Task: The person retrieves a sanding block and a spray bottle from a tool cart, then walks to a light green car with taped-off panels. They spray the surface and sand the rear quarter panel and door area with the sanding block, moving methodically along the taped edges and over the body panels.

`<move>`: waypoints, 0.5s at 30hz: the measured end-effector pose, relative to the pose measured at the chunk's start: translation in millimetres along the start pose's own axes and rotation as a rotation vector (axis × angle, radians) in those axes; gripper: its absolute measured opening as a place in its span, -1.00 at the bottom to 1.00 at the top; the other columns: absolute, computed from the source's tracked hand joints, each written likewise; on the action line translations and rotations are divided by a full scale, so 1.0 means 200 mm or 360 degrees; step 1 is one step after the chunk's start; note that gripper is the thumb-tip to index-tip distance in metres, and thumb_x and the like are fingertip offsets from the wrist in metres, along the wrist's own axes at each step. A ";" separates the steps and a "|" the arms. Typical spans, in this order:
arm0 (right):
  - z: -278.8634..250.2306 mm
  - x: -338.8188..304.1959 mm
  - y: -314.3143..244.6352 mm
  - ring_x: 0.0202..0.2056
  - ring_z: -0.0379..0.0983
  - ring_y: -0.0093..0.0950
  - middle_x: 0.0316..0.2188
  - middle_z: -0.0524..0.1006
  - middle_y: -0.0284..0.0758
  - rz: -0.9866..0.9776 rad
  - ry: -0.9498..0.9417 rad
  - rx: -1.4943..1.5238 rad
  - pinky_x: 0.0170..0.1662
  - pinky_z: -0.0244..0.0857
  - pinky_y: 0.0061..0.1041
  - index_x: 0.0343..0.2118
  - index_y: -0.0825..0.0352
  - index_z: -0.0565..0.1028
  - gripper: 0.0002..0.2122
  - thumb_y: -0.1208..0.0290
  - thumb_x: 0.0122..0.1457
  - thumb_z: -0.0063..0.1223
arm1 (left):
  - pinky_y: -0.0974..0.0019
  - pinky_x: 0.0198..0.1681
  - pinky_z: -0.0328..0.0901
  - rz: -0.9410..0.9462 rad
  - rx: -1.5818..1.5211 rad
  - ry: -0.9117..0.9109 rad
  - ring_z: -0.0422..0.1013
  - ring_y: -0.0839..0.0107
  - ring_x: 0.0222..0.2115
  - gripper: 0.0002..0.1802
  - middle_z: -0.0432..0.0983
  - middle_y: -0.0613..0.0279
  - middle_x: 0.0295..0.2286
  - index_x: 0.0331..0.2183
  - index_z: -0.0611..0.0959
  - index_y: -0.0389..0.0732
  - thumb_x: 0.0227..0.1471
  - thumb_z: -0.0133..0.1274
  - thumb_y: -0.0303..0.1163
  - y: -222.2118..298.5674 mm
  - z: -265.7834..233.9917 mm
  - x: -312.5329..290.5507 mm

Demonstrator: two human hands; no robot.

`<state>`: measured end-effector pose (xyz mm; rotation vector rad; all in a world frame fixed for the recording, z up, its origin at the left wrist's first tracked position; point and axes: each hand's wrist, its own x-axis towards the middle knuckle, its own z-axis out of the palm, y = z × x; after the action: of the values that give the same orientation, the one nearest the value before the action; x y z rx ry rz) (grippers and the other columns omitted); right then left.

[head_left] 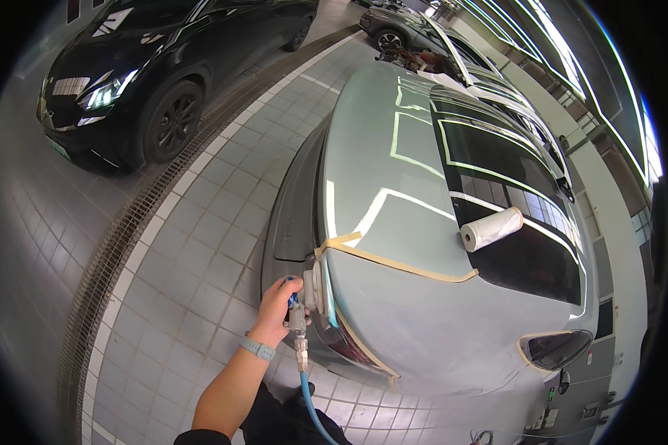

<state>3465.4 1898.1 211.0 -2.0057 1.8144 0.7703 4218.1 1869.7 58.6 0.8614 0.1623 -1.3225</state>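
Note:
My left hand (276,305), with a pale watch (257,347) on the wrist, is closed around a silver air tool with a blue lever, which looks like an air sander (313,291). A blue hose (309,404) runs from its metal fitting down to the lower edge. The tool's flat, teal-edged pad sits at the rear corner of a grey-green car (416,304), beside the tail light (349,345). Whether it touches the panel cannot be made out. Masking tape (401,265) borders the dull rear panel and the lamp. My right hand is out of view.
A white roll (491,228) lies on the car by its dark rear glass (527,271). Left, beyond a floor grating (137,222), stands a black car (163,81). Another grey car (390,28) is at the far end. Tiled floor (200,252) lies between.

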 end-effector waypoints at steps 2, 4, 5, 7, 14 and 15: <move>0.04 0.03 0.01 -0.19 0.63 -0.17 -0.26 0.69 -0.08 -0.0050 0.0044 -0.0015 -0.08 0.54 -0.25 -0.17 0.31 0.72 -0.71 0.52 -0.03 0.41 | 0.07 -0.49 0.52 0.0052 0.0067 -0.0007 0.53 0.31 -0.53 -0.65 0.53 0.22 -0.39 -0.06 0.58 -0.10 0.20 0.19 -0.14 0.02 0.02 0.01; 0.08 0.06 0.01 -0.20 0.63 -0.16 -0.29 0.69 -0.08 -0.0084 0.0077 0.0038 -0.09 0.53 -0.24 -0.19 0.32 0.72 -0.72 0.53 -0.03 0.37 | 0.07 -0.49 0.52 0.0094 0.0125 0.0038 0.53 0.31 -0.54 -0.65 0.56 0.21 -0.39 -0.06 0.58 -0.10 0.20 0.19 -0.14 0.05 0.03 0.03; 0.09 0.07 0.01 -0.20 0.62 -0.15 -0.30 0.69 -0.08 -0.0090 0.0077 0.0008 -0.09 0.53 -0.23 -0.20 0.31 0.73 -0.73 0.53 -0.03 0.36 | 0.07 -0.50 0.52 0.0116 0.0148 0.0070 0.53 0.32 -0.54 -0.64 0.55 0.21 -0.39 -0.06 0.58 -0.10 0.18 0.21 -0.14 0.05 0.04 0.03; 0.12 0.09 0.01 -0.21 0.62 -0.13 -0.32 0.69 -0.08 -0.0104 0.0081 -0.0064 -0.09 0.52 -0.21 -0.21 0.31 0.74 -0.74 0.53 -0.04 0.33 | 0.08 -0.52 0.52 0.0180 0.0192 0.0112 0.53 0.32 -0.56 -0.61 0.52 0.22 -0.40 -0.06 0.58 -0.10 0.15 0.25 -0.15 0.05 0.06 0.03; 0.04 0.07 0.09 -0.09 0.54 -0.08 -0.26 0.67 -0.09 -0.0084 0.0039 -0.0161 0.03 0.46 -0.14 -0.28 0.22 0.75 -0.75 0.38 -0.08 0.47 | 0.28 -0.55 0.49 0.0440 0.0169 0.0111 0.49 0.46 -0.57 -0.59 0.50 0.28 -0.38 -0.08 0.60 -0.23 0.07 0.35 -0.31 -0.11 0.11 -0.06; 0.02 0.08 0.10 -0.09 0.54 -0.08 -0.27 0.68 -0.12 -0.0073 0.0002 -0.0208 0.07 0.44 -0.16 -0.27 0.22 0.75 -0.74 0.35 -0.08 0.50 | 0.38 -0.52 0.38 0.0456 0.0097 0.0151 0.42 0.58 -0.50 -0.62 0.46 0.35 -0.42 -0.18 0.64 -0.30 0.06 0.39 -0.29 -0.13 0.12 -0.07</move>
<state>3446.5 1883.8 200.8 -2.1218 1.7534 0.8951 4183.3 1866.0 70.6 0.9618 0.0693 -1.0240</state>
